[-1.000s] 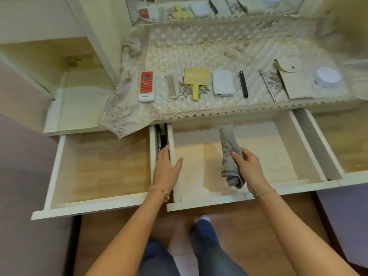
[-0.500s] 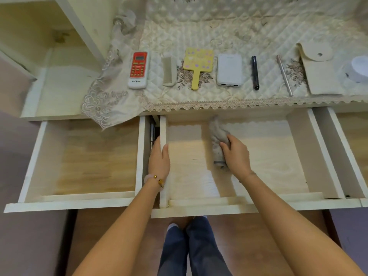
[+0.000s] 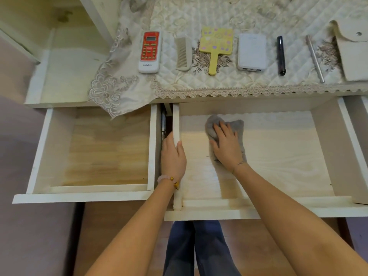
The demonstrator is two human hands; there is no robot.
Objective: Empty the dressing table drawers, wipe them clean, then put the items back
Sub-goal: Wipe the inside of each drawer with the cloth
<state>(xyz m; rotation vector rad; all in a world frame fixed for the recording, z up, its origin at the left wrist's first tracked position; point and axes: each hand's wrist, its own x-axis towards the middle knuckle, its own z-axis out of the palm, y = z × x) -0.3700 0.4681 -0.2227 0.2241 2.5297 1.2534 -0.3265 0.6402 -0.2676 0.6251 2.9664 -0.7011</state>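
The wiping step is in hand. The middle drawer stands pulled out and bare, and a grey cloth lies on its floor toward the far left part. The right hand lies flat on the cloth, fingers spread and fairly straight, pressing it down rather than gripping it. The left hand clasps the drawer's left wall, thumb inside and fingers over the outer side, which looks like steadying.

The left drawer is also open and holds nothing. The things taken out lie in a row on the quilted cover of the table top: a remote, a comb, a yellow hand mirror, a power bank, a pen, a metal bar and a pouch.

So emptying looks done, and putting back has not begun. Most of the floor lies to the right of the cloth and nearer than it, so the next move probably calls for sweeping the cloth that way under steady pressure, into the corners, while the left hand keeps the drawer from sliding.
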